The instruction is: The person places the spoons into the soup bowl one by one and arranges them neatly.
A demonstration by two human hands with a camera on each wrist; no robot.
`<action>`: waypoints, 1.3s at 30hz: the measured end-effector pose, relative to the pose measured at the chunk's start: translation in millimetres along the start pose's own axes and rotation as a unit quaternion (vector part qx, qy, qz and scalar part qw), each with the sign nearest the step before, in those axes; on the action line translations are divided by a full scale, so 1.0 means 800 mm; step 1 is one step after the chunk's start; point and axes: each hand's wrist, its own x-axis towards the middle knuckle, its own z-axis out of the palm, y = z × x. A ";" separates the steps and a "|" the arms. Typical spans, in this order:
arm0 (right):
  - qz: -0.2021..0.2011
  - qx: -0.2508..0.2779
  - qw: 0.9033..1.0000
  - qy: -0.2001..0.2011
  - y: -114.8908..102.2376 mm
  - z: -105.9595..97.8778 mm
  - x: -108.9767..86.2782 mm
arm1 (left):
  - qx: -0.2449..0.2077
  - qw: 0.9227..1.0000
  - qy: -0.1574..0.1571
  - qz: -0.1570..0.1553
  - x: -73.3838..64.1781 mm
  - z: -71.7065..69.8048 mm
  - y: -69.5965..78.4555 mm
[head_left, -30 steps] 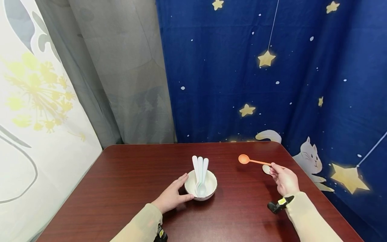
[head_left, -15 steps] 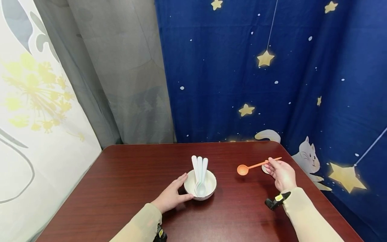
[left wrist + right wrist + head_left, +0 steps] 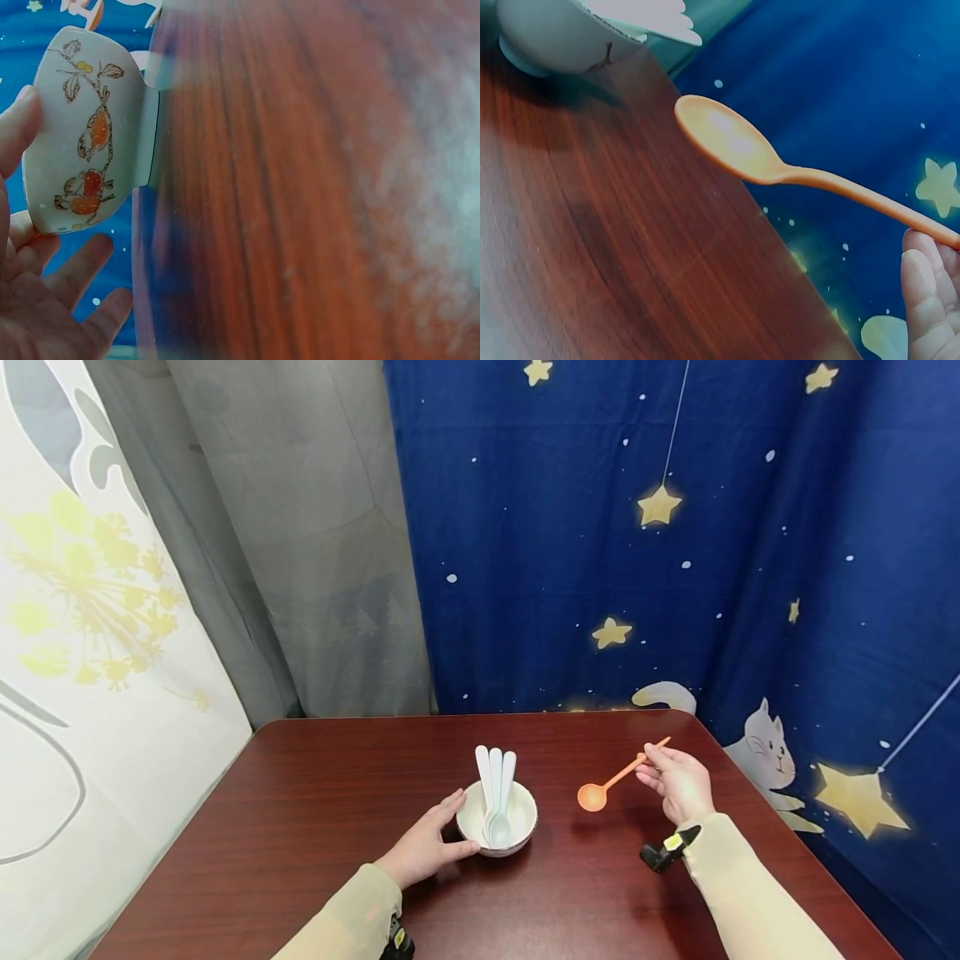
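It seems the carrying part: at lower right, the right hand (image 3: 682, 785) pinches the orange spoon (image 3: 592, 797), which should go left to the bowl (image 3: 523, 812) the spread-out left hand (image 3: 422, 850) touches.

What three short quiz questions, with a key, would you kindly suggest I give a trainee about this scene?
1. Which hand holds the orange spoon?
2. How many pale handles stick up from the bowl?
3. True or false: the orange spoon lies in the bowl.

Key:
1. The right hand.
2. Three.
3. False; it is held apart from the bowl.
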 end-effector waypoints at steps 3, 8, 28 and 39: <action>-0.003 0.001 1.000 -0.005 -0.001 0.009 0.001 | 0.001 1.000 0.001 0.000 0.000 0.000 0.000; -0.005 0.006 1.000 -0.021 -0.004 0.025 0.001 | 0.001 1.000 0.000 -0.002 0.000 0.001 -0.001; -0.010 0.013 0.998 -0.063 0.000 0.078 -0.002 | 0.001 1.000 -0.001 -0.004 0.001 0.001 -0.001; -0.009 0.024 0.997 -0.066 0.001 0.096 -0.007 | 0.000 1.000 0.001 -0.006 0.001 0.001 -0.001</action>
